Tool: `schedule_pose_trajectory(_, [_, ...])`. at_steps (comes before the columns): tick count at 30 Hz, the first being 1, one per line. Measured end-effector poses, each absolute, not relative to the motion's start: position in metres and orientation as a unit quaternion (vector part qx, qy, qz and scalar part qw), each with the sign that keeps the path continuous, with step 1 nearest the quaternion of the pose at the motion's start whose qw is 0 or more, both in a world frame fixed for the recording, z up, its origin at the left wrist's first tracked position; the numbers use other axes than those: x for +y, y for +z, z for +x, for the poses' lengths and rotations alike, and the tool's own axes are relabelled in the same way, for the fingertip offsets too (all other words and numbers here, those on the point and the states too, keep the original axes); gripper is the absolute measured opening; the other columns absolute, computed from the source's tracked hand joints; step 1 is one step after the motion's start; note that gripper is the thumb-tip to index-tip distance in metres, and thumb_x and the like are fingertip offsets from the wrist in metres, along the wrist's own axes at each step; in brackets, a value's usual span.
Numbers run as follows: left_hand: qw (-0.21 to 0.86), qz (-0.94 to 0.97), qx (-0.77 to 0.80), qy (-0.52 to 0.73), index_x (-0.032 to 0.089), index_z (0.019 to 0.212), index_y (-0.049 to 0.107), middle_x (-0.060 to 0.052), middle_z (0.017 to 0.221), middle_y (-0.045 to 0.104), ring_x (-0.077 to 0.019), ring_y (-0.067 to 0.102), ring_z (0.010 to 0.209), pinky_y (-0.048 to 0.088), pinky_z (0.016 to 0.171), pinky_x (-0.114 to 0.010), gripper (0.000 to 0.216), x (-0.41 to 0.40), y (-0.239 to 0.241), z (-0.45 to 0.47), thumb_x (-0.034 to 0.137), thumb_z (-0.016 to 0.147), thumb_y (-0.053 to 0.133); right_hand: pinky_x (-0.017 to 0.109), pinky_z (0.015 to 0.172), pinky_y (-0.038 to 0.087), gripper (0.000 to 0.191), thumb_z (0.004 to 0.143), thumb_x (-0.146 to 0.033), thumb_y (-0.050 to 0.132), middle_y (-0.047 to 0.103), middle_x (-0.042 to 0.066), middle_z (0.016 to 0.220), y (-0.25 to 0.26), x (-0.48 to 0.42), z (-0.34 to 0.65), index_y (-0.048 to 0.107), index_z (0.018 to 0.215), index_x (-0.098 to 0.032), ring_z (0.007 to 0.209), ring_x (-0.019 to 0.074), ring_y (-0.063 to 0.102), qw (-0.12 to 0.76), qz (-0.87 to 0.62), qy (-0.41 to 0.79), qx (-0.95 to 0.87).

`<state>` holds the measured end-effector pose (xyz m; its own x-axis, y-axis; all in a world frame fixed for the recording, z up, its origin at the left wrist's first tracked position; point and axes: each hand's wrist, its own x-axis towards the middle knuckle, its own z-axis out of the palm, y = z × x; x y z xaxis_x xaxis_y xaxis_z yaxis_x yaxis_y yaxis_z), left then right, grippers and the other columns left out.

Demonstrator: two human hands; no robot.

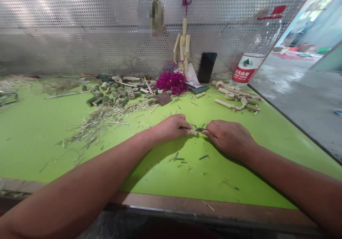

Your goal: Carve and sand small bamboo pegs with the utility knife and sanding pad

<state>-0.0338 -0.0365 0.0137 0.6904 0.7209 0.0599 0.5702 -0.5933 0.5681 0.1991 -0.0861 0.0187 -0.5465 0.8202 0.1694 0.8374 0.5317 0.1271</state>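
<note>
Bare forearms [107,169] angled inward, hands [231,135] near each other, fingers [182,123] curled in pinches

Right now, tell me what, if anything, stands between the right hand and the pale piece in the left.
Only the dark tool gripped by the right hand, its tip near the pale piece pinched by the left hand. Nothing else visible is in the way.
</note>
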Motion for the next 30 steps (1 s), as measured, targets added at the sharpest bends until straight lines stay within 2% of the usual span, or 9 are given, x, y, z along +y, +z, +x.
schedule_pose_trajectory(14, [0.268, 0.879, 0.367, 0.141, 0.025, 0.105, 0.075, -0.003, 0.081, 0.052, -0.0155, 0.05, 0.079, 0.038, 0.071, -0.027, 0.025, -0.0361, 0.0123, -0.0346, 0.037, 0.089, 0.06, 0.028, 0.053, 0.016, 0.045, 0.102, -0.042, 0.027, 0.056, 0.003, 0.067, 0.0185, -0.0857, 0.1996, 0.058, 0.079, -0.018, 0.055, 0.0137, 0.041, 0.044, -0.457, -0.098, -0.883])
schedule_pose_trajectory(23, [0.244, 0.89, 0.359, 0.141, 0.024, 0.104, 0.075, -0.003, 0.079, 0.051, -0.0154, 0.051, 0.079, 0.038, 0.07, -0.027, 0.028, -0.0347, 0.0131, -0.0312, 0.041, 0.09, 0.058, 0.029, 0.054, 0.016, 0.034, 0.1, -0.034, 0.037, 0.058, 0.003, 0.069, 0.0169, -0.0916, 0.192, 0.059, 0.08, -0.018, 0.057, 0.0143, 0.043, 0.011, -0.421, -0.122, -0.899])
schedule_pose_trajectory(30, [0.248, 0.89, 0.356, 0.139, 0.024, 0.105, 0.075, -0.003, 0.08, 0.053, -0.0161, 0.051, 0.081, 0.038, 0.072, -0.027, 0.026, -0.0331, 0.012, -0.0331, 0.038, 0.089, 0.06, 0.028, 0.054, 0.018, 0.04, 0.101, -0.039, 0.031, 0.056, 0.004, 0.069, 0.0158, -0.0919, 0.1962, 0.059, 0.08, -0.018, 0.061, 0.0159, 0.044, 0.065, -0.46, -0.126, -0.877])
